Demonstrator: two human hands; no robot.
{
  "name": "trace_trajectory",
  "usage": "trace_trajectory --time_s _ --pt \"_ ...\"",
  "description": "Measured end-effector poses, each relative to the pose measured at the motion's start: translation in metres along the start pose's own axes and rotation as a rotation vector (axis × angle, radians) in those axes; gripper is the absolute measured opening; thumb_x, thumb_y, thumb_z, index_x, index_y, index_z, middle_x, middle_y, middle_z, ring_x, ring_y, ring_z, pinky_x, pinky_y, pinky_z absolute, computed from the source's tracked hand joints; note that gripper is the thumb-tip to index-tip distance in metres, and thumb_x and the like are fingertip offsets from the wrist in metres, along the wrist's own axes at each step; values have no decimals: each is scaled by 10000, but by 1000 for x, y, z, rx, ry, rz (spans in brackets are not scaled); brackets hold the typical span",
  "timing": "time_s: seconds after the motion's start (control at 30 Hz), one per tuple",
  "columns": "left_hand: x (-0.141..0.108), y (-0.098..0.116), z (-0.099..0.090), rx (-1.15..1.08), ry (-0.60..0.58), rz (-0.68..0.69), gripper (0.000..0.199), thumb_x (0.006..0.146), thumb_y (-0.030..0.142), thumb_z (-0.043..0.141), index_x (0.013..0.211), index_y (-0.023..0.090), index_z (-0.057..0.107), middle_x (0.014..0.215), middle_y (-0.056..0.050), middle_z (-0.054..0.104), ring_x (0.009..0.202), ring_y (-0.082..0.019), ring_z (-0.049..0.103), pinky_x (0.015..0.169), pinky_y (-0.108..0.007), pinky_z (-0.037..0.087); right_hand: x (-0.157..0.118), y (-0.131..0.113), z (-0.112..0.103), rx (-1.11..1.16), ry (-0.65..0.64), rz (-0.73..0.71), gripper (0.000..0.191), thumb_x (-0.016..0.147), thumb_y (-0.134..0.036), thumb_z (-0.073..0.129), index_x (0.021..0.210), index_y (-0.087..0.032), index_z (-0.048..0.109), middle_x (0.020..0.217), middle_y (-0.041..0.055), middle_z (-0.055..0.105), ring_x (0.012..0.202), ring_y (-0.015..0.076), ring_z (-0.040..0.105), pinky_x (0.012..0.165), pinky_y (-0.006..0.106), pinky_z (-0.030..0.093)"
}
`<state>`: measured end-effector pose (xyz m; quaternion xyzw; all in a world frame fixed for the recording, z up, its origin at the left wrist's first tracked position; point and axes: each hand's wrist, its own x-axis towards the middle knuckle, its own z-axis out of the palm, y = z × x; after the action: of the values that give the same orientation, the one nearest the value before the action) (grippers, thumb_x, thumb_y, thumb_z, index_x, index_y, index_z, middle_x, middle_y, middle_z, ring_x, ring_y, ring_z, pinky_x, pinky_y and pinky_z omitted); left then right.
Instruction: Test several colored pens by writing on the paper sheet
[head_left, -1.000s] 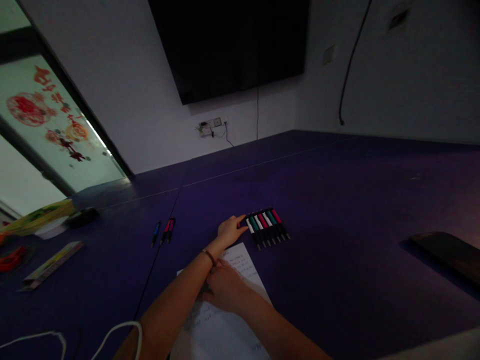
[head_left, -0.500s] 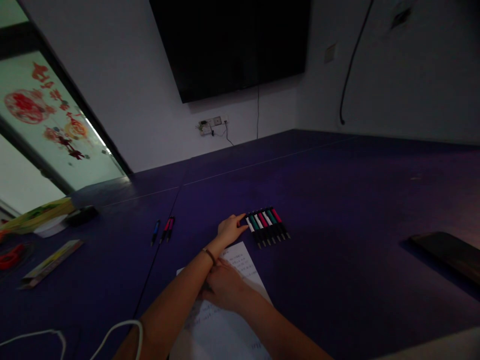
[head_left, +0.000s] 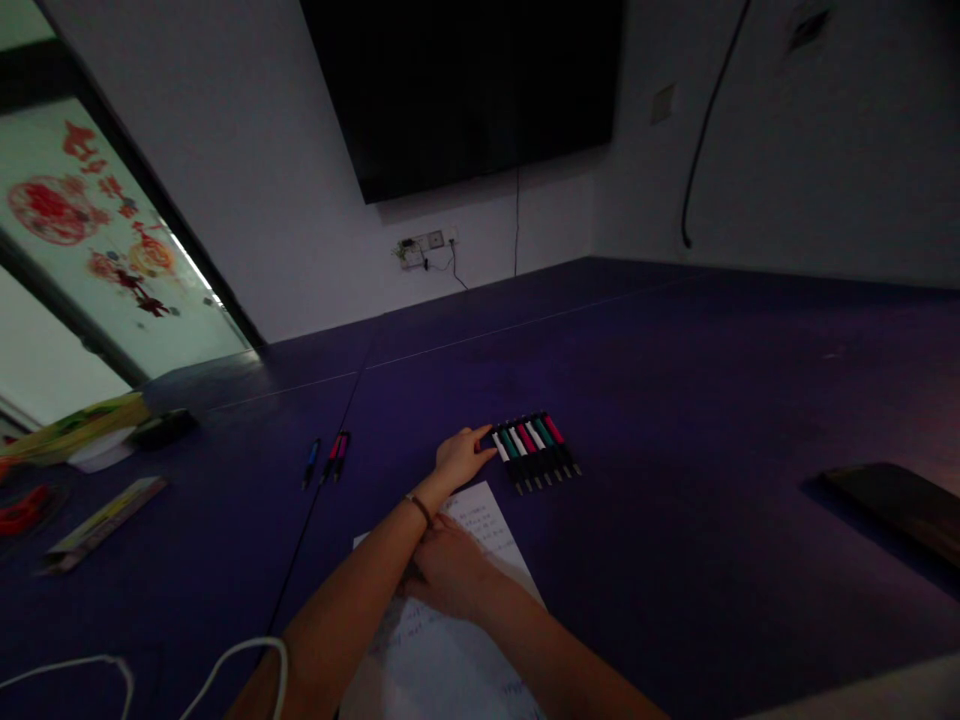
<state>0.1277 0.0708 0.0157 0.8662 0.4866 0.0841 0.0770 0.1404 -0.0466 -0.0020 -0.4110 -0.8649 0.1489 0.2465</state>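
Observation:
My left hand (head_left: 459, 457) reaches forward over the dark purple table (head_left: 675, 400). Its fingertips touch the left end of a row of several pens (head_left: 534, 452) with white, green and pink barrels, laid side by side. My right hand (head_left: 448, 572) rests flat on a white sheet of paper (head_left: 450, 640) with handwriting, partly under my left forearm. Whether it holds anything is hidden in the dim light.
Three more pens (head_left: 326, 460) lie left of my hands. A flat box (head_left: 101, 522), a yellow-green bag (head_left: 75, 425) and a red object (head_left: 19, 515) sit at the far left. A white cable (head_left: 225, 660) loops nearby, a dark tablet (head_left: 900, 505) lies right, and a screen (head_left: 465, 90) hangs ahead.

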Motion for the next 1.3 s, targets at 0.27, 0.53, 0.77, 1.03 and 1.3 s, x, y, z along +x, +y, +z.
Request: trace_trajectory --time_s 0.27,0.53,0.77,1.03,1.3 --pt "0 -1 1 -11 13 4 448 774 452 422 1201 316 411 861 14 558 740 -129 539 579 -211 366 0 0 -1 33 -1 0 404 718 -343 524 1053 -123 575 1078 112 579 1096 238 428 964 341 264" --pt "-1 0 1 -22 27 -4 440 769 448 429 1190 321 425 848 19 556 727 -124 535 567 -208 358 1 2 2 15 6 -16 405 719 -350 524 1042 -112 584 1057 115 591 1083 236 440 971 332 253" --pt "1 -1 2 -32 23 -6 446 764 448 441 1190 316 427 842 14 557 719 -125 533 558 -207 350 0 0 -1 18 -6 -13 371 729 -336 519 1024 -125 594 1034 108 602 1058 232 460 961 336 263" --pt "2 -5 7 -152 75 15 477 740 435 491 1188 281 436 792 10 557 700 -130 522 585 -220 363 0 0 0 -10 -4 -3 402 726 -371 523 1038 -124 583 1051 112 590 1076 245 439 952 346 273" --pt "-27 -12 -27 -532 228 26 468 746 343 491 1177 170 432 850 -15 578 568 -78 496 592 -228 429 -2 0 -7 15 -53 -3 492 729 -403 535 1129 -118 508 1172 105 513 1116 226 393 953 342 281"
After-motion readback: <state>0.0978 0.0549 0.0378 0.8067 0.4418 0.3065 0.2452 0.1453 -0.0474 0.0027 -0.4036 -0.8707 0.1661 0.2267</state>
